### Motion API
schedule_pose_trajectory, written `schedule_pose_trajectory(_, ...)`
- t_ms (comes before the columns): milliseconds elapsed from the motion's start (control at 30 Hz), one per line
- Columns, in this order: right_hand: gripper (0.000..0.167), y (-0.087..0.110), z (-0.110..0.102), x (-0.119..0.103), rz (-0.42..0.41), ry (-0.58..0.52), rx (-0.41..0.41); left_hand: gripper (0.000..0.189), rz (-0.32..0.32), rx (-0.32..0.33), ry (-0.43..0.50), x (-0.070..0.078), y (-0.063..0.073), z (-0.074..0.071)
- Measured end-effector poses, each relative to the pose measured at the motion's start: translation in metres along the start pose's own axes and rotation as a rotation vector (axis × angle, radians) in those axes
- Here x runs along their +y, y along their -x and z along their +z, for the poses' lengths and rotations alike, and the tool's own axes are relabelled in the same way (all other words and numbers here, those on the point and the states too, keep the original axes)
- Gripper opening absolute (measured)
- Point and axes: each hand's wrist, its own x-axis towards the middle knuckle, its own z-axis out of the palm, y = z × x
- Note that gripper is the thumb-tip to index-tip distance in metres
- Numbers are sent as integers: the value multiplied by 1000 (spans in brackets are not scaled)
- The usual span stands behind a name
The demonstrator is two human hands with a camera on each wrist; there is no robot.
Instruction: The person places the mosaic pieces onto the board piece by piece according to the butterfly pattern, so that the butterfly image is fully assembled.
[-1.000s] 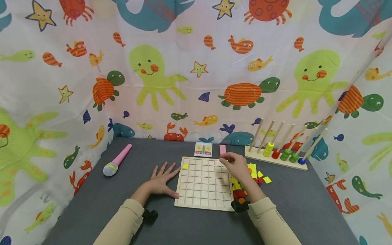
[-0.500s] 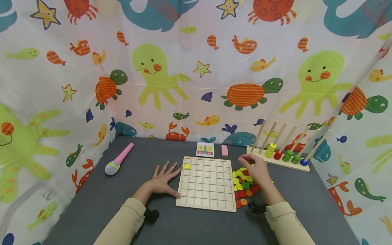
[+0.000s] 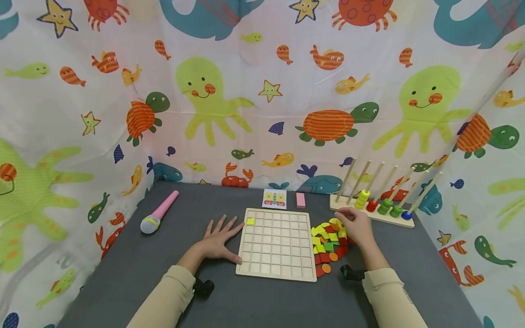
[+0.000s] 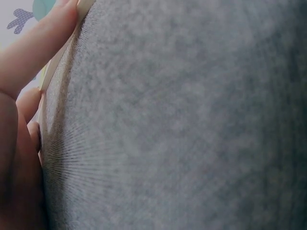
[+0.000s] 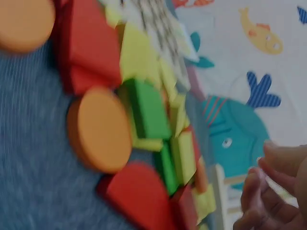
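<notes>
We're apparently bracing the board; pieces are lying to its right.
Our spread left hand is touching its left edge; our right hand, seemingly holding nothing, should be pinching one cleanly.

The right wrist view blurs the coloured shape blocks and crops the right hand, while the left hand runs past the left wrist view's edge.
</notes>
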Motion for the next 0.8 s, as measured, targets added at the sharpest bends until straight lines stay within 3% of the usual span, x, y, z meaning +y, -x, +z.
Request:
schedule_pose_trajectory(200, 37, -6, 0, 18, 73, 57, -45, 127, 27, 6, 26, 3, 2, -2)
schedule_pose_trajectory(500, 35, -14, 2, 32, 95, 128, -148, 125, 20, 0, -7, 7, 5, -6)
schedule_pose_trajectory(800, 32, -22, 0, 35, 163, 119, -206, 129, 0, -2, -14, -4, -3, 3)
